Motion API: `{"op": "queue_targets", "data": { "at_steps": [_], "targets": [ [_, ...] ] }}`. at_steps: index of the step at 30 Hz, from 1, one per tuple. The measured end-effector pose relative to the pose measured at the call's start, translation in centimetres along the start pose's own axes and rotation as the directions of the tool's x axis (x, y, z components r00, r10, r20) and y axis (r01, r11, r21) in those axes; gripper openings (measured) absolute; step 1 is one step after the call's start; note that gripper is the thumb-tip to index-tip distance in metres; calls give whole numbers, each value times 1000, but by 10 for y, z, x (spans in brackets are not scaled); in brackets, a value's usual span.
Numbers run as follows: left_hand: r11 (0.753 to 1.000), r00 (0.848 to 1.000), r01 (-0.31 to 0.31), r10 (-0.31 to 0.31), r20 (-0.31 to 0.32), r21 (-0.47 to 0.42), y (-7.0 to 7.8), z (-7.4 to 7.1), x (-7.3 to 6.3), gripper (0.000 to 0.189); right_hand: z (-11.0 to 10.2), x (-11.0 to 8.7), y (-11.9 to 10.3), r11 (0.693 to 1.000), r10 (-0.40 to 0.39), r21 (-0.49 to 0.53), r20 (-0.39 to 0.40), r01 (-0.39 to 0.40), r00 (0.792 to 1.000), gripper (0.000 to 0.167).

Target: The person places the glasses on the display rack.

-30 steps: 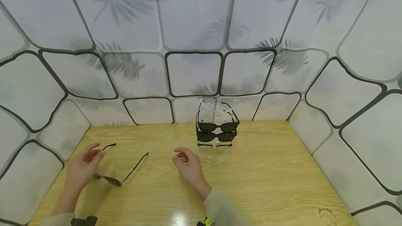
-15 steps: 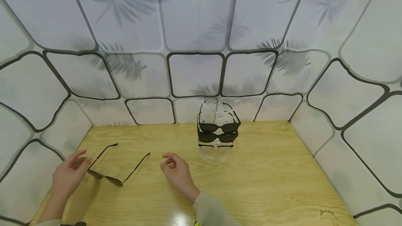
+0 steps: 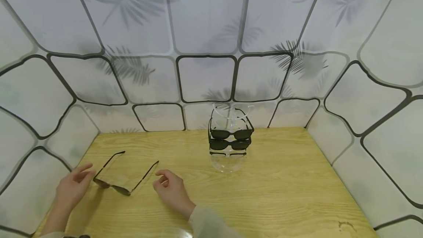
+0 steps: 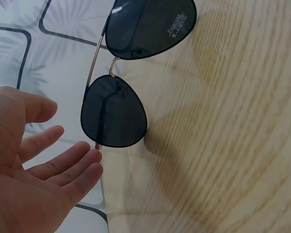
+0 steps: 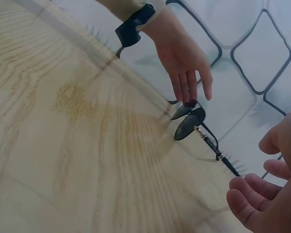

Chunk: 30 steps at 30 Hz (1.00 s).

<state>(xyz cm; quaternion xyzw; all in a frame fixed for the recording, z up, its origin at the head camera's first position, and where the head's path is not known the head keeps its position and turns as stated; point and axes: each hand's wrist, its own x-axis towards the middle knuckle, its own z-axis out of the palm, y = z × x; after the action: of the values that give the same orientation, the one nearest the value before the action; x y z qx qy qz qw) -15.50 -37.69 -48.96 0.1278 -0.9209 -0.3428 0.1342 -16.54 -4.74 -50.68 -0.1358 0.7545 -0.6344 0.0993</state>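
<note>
A pair of aviator-style sunglasses point(image 3: 120, 190) rests on the wooden table at the left, dark lenses toward me and both temples unfolded away. Beside its left hinge is my left hand point(image 3: 73, 188), thumb and fingers apart with nothing between them. In the left wrist view the fingertips of that hand point(image 4: 48, 170) come right up to the edge of a lens point(image 4: 114, 111). My right hand point(image 3: 173, 192), loosely bent and holding nothing, hovers just right of the other temple. The right wrist view shows its fingertips point(image 5: 250, 187) overlapping the temple's tip point(image 5: 232, 168).
Toward the back middle stands a clear display stand point(image 3: 226, 166). It carries black sunglasses point(image 3: 242, 134), a second black pair point(image 3: 239, 145) below, and thin dark-topped glasses point(image 3: 236, 154) lower down. Patterned walls point(image 3: 205, 80) enclose the table point(image 3: 281, 186) at the back and sides.
My left hand has drawn back to the left, off the sunglasses. My right hand has moved left and slightly nearer to me, toward the right temple. The sunglasses stay in place.
</note>
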Motion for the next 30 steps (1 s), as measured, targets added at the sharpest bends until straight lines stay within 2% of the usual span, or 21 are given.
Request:
{"op": "queue_targets", "data": {
  "at_steps": [4, 9, 15, 19, 30],
  "targets": [
    [1000, 999, -12, 11, 37, 22, -2, 2, 0, 48, 10, 1, 5, 999, 38, 2, -6, -38, 999, 34],
    [999, 998, -30, 28, 60, 29, -3, 4, 0, 48, 20, 4, 10, 999, 35, -25, 1, -35, 999, 33],
    [1000, 996, -8, 10, 84, -28, -5, 7, -2, 50, 30, 6, 11, 998, 54, -29, 24, -54, 998, 34],
    [1000, 994, 2, 1, 111, -24, -6, 8, -2, 52, 35, 7, 9, 999, 52, -7, 41, -52, 998, 35],
    [999, 997, -47, 47, 58, -5, -10, 11, -4, 42, 50, 12, 8, 998, 62, -6, 35, -62, 997, 35]
  ]
}}
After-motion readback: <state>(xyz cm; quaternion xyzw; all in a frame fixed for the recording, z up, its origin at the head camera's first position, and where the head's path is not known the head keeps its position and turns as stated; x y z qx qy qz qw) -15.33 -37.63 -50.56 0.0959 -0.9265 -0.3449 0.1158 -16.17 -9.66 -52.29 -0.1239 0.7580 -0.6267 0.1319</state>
